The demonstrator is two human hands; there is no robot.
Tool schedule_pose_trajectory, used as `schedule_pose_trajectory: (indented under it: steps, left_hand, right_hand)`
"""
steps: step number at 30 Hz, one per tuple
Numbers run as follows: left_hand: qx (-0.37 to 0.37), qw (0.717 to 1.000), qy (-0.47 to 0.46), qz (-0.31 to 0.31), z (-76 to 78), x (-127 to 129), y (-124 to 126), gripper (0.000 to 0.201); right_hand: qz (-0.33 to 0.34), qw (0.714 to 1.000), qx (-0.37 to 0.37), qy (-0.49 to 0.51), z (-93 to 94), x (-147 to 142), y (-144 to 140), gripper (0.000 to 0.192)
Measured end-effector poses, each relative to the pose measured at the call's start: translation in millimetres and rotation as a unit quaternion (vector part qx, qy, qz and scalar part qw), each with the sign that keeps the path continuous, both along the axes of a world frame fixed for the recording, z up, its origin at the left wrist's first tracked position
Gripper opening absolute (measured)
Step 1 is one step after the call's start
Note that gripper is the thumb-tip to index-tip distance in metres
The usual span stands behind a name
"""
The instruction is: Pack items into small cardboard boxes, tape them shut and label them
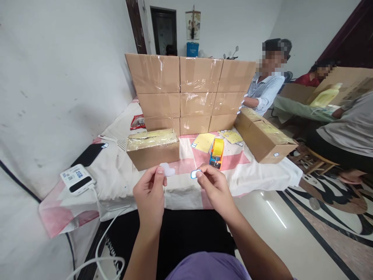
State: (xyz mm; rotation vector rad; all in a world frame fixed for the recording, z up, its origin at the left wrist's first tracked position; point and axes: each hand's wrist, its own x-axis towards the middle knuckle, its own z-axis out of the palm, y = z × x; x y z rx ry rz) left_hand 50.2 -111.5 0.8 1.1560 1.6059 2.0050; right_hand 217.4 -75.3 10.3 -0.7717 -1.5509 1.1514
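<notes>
My left hand [150, 188] pinches a small, irregular whitish piece [168, 170] that looks like sticker backing paper. Between the thumb and finger of my right hand [215, 186] is a small white sticker label [193, 174] with a blue border. The two pieces are apart, above the table's front edge. Just beyond my left hand sits a taped cardboard box [154, 154]. A tape dispenser [216, 153] with a yellow roll stands beyond my right hand, near yellow card sheets [203, 142] with labels at a corner.
Several taped cartons [198, 76] form a stacked wall at the back. More boxes [266, 140] line the right side, one bearing a label. A white device [77, 179] with a cable and a black phone-like slab [89, 154] lie left. A person [266, 85] stands behind the cartons; others are farther right.
</notes>
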Motion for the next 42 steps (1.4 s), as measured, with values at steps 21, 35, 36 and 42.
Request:
schedule_pose_trajectory:
  steps: [21, 35, 36, 42]
  left_hand:
    - [-0.326, 0.857, 0.357, -0.178, -57.7, 114.1, 275.6, 0.038]
    - [-0.116, 0.918, 0.338, 0.171, -11.6, -47.3, 145.6, 0.035]
    - [-0.112, 0.921, 0.33, 0.174, -12.2, -62.6, 134.0, 0.035]
    - [0.014, 0.942, 0.299, 0.152, -5.0, -125.6, 75.7, 0.029]
  right_hand:
    - [-0.176, 0.979, -0.061, 0.086, -25.8, 44.8, 73.4, 0.03]
    - [-0.067, 0.99, -0.063, 0.105, -61.3, -0.3, 138.8, 0.037]
    - [-0.054, 0.991, -0.064, 0.1, -65.7, -11.8, 143.7, 0.036]
    - [0.065, 0.995, -0.056, 0.058, -94.8, -88.1, 127.1, 0.027]
